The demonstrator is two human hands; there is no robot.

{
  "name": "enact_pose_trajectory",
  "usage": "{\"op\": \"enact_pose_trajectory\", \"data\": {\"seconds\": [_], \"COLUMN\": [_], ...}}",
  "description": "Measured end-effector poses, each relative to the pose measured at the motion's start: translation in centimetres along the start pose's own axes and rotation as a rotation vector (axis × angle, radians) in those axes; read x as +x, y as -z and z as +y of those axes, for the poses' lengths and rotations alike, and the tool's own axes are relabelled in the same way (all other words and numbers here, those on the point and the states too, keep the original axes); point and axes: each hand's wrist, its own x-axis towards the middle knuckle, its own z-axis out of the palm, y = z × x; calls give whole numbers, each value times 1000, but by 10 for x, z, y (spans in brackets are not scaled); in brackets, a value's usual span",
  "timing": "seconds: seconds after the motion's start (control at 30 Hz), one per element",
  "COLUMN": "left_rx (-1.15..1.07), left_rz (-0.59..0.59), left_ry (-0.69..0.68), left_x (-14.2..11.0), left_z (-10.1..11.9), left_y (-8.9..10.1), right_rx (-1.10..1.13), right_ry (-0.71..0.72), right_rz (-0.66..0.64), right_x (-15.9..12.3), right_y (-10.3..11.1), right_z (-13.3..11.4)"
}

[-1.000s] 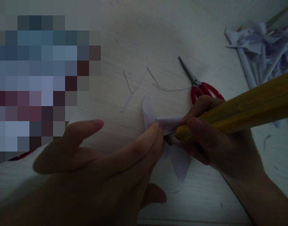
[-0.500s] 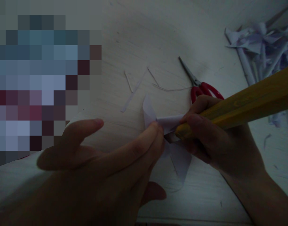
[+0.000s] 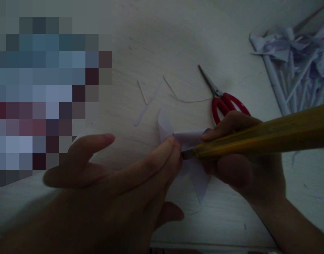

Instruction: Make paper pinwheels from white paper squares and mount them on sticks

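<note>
On the pale table (image 3: 151, 42), the folded white paper (image 3: 189, 137) lies beneath the left hand's (image 3: 116, 190) fingertips, the right hand (image 3: 243, 164) beside it.
The left hand is spread, finger ends pressing down; the right grips a yellow-handled tool (image 3: 267, 135) near its short metal blade (image 3: 188, 154). The paper should be light, thin and easily creased, best pinned flat near its fold; the handle looks stiff and thick, best held close to the blade. In this dimness, whether the blade touches paper is hard to tell.
</note>
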Motion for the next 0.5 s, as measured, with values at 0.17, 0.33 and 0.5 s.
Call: {"op": "enact_pose_trajectory", "data": {"seconds": [0.17, 0.33, 0.5], "left_rx": [-22, 19, 9], "left_rz": [18, 6, -7], "left_ry": [19, -28, -14], "left_x": [0, 0, -5], "left_z": [2, 1, 2], "left_y": [1, 1, 0], "right_rx": [63, 207, 238], "right_ry": [-74, -194, -144], "right_rz": [-60, -205, -193], "right_x": [0, -2, -7], "right_y": [4, 9, 17], "right_z": [0, 4, 4]}}
